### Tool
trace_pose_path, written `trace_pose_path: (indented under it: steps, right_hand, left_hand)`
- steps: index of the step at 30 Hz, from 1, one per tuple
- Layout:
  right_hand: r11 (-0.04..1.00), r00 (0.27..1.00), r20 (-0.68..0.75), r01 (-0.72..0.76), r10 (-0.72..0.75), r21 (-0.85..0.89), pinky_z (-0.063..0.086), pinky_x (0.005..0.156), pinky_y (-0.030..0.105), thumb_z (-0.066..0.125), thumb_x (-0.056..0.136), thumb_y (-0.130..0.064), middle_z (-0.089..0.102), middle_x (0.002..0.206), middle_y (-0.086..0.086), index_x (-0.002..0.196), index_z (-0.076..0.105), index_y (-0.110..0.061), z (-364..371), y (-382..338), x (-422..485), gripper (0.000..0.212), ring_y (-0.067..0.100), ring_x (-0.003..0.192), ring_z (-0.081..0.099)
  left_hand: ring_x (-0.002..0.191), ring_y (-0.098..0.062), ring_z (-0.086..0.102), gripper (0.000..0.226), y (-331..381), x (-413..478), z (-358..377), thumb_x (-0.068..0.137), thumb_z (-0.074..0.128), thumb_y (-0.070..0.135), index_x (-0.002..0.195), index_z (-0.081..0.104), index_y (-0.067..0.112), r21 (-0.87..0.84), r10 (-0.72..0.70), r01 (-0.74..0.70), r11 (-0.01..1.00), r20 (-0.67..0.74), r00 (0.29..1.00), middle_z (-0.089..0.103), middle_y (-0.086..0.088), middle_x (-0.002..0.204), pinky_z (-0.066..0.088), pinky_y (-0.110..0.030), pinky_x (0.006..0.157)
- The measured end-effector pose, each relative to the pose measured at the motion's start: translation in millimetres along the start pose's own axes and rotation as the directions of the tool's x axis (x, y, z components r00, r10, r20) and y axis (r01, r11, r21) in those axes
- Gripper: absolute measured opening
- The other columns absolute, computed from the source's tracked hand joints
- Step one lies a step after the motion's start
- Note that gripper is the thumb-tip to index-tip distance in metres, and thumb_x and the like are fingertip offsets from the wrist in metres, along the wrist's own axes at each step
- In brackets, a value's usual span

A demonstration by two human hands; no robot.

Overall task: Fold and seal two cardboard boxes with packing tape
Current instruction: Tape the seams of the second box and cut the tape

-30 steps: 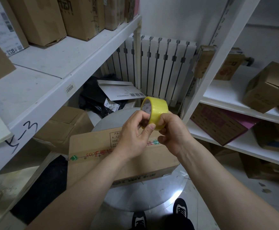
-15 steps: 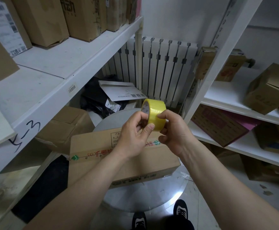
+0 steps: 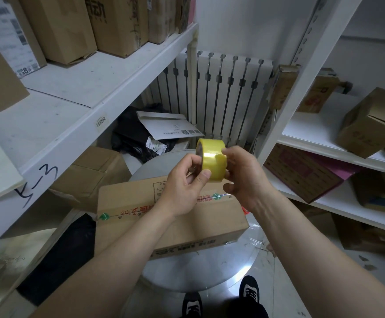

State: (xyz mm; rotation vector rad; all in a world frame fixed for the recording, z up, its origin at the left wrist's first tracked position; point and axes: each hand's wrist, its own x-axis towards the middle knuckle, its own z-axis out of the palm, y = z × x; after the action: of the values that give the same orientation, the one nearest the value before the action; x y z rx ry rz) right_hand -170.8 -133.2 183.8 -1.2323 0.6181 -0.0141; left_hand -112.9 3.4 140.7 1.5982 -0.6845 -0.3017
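A yellow roll of packing tape [image 3: 211,159] is held in the air between both hands, above a closed cardboard box [image 3: 141,203]. My left hand [image 3: 184,184] grips the roll's left side, thumb on the tape face. My right hand [image 3: 244,175] holds the right side, with fingertips on the tape's outer surface. The box lies on a round white table [image 3: 198,269] and has a printed strip along its top seam. Another brown box [image 3: 93,173] sits on the floor at left, under the shelf.
White shelving with cardboard boxes [image 3: 67,26] runs along the left, marked by hand on its edge. More shelves with boxes [image 3: 368,125] stand at right. A white radiator [image 3: 216,95] is behind, with black bags and a white envelope [image 3: 168,129] below it. My shoes [image 3: 248,292] show under the table.
The roll has been turned in my hands, so its broad yellow face now shows. Both hands have shifted slightly along with it.
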Motion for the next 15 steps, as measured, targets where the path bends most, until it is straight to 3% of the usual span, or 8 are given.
trace_pose_path:
  steps: [3,6,8,10,13,15]
  right_hand:
    - [0.990,0.993,0.047,0.111,-0.107,-0.092,0.024,0.048,0.023,0.063,0.093,-0.028,0.052,0.066,-0.005,0.075,0.055,-0.019,-4.8,-2.7,2.3,0.021,0.008,0.056,0.045]
    - [0.981,0.981,0.127,0.160,-0.146,-0.106,0.028,0.044,0.019,0.062,0.095,-0.020,0.056,0.062,-0.005,0.073,0.061,-0.014,-8.0,-2.0,-1.3,0.023,0.008,0.056,0.047]
    - [0.984,0.976,0.173,0.150,-0.132,-0.097,0.032,0.047,0.020,0.061,0.096,-0.018,0.060,0.062,-0.006,0.068,0.069,-0.020,-9.8,-1.2,-2.1,0.029,0.009,0.058,0.050]
    - [0.986,0.976,0.186,0.131,-0.109,-0.105,0.035,0.053,0.023,0.060,0.095,-0.013,0.062,0.069,-0.002,0.078,0.071,-0.017,-10.9,-1.0,-1.6,0.021,0.011,0.063,0.053]
    - [0.988,0.986,0.147,0.092,-0.074,-0.122,0.035,0.053,0.024,0.057,0.092,-0.006,0.057,0.064,-0.005,0.092,0.063,-0.008,-11.6,0.0,0.8,0.006,0.010,0.062,0.050]
    - [0.986,0.995,0.088,0.066,-0.053,-0.155,0.032,0.053,0.026,0.057,0.089,-0.007,0.049,0.063,-0.003,0.084,0.059,-0.011,-10.2,0.4,2.4,0.007,0.012,0.063,0.046]
  left_hand:
    - [0.079,-0.008,0.058,0.016,-0.1,-1.5,0.0,0.090,0.056,0.014,0.099,0.058,0.001,-0.049,-0.063,0.064,0.997,0.019,0.998,0.061,0.001,0.086,0.047,-0.020,0.073]
    - [0.071,-0.016,0.056,0.024,8.4,1.9,1.0,0.095,0.050,0.027,0.092,0.060,0.005,-0.165,-0.153,0.153,0.974,0.015,0.988,0.059,-0.003,0.075,0.050,-0.032,0.066]
    - [0.080,-0.026,0.066,0.039,12.2,6.8,1.0,0.102,0.046,0.036,0.101,0.065,0.002,-0.205,-0.251,0.238,0.949,-0.040,0.967,0.067,-0.018,0.087,0.058,-0.047,0.079]
    - [0.092,-0.037,0.068,0.042,10.9,10.1,-0.1,0.101,0.047,0.037,0.106,0.067,0.001,-0.198,-0.304,0.284,0.938,-0.076,0.950,0.066,-0.028,0.100,0.054,-0.060,0.084]
    - [0.098,-0.043,0.066,0.041,9.7,12.1,-0.4,0.100,0.050,0.037,0.106,0.067,-0.001,-0.212,-0.323,0.303,0.929,-0.064,0.944,0.065,-0.030,0.104,0.056,-0.058,0.083]
    - [0.098,-0.048,0.063,0.044,8.4,11.2,1.3,0.100,0.050,0.036,0.103,0.065,-0.005,-0.198,-0.320,0.304,0.932,-0.055,0.946,0.062,-0.035,0.101,0.056,-0.059,0.081]
